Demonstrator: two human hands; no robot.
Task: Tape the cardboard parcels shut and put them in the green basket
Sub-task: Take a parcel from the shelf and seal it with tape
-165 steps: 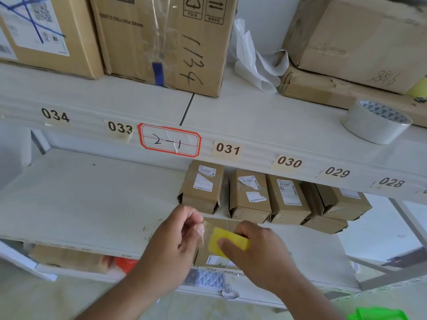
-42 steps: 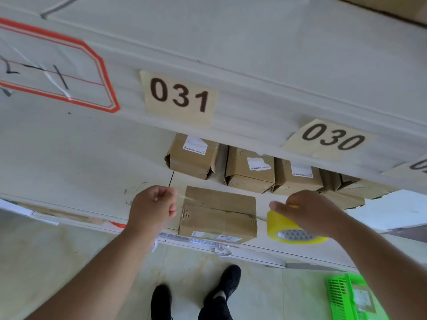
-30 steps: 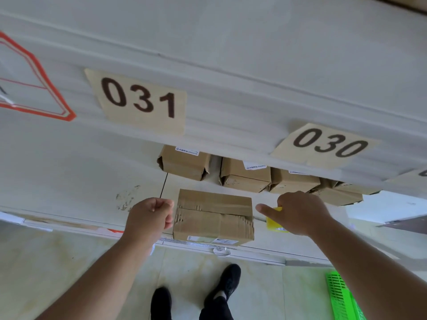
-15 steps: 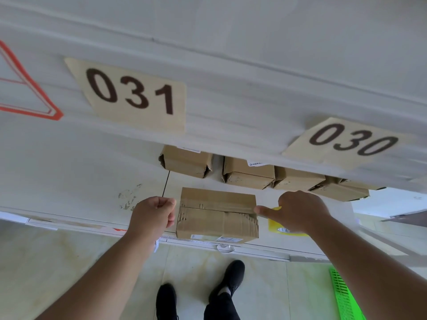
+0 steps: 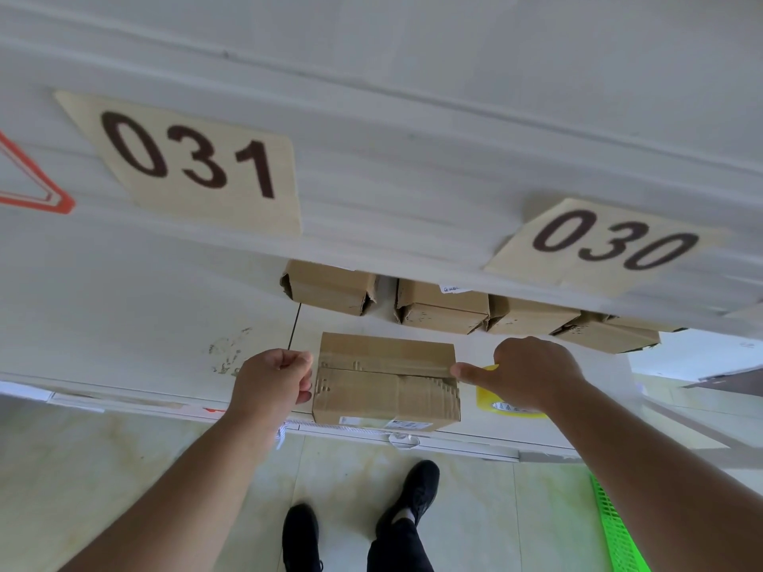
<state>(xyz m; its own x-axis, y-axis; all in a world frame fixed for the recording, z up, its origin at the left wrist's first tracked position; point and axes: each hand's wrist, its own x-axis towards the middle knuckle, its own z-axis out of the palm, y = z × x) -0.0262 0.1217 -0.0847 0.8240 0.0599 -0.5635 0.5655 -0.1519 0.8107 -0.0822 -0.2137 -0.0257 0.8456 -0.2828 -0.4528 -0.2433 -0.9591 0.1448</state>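
Head view: a white shelf (image 5: pixel 124 324) fills the middle left of the frame, its surface scuffed with dark marks near the left hand. Above it, the front edge of the upper shelf (image 5: pixel 413 192) crosses the frame, bearing tan labels "031" (image 5: pixel 194 158) at upper left and "030" (image 5: pixel 611 241) at right, plus a red-outlined sticker (image 5: pixel 37 192) at the far left edge.

The cardboard parcel (image 5: pixel 386 381) lies flat at the lower shelf's front edge, centre of frame. The left hand (image 5: pixel 272 377) is curled into a fist against the parcel's left end; what it pinches cannot be told. The right hand (image 5: pixel 524 373) touches the parcel's right end with its forefinger, its other fingers curled over a yellow tape roll (image 5: pixel 508 404) standing just beside the parcel.

Behind, a row of small cardboard boxes (image 5: pixel 441 307) sits deeper on the shelf. Below are a pale tiled floor (image 5: pixel 124 468), black shoes (image 5: pixel 413 493), and the green basket (image 5: pixel 615 526) at lower right.
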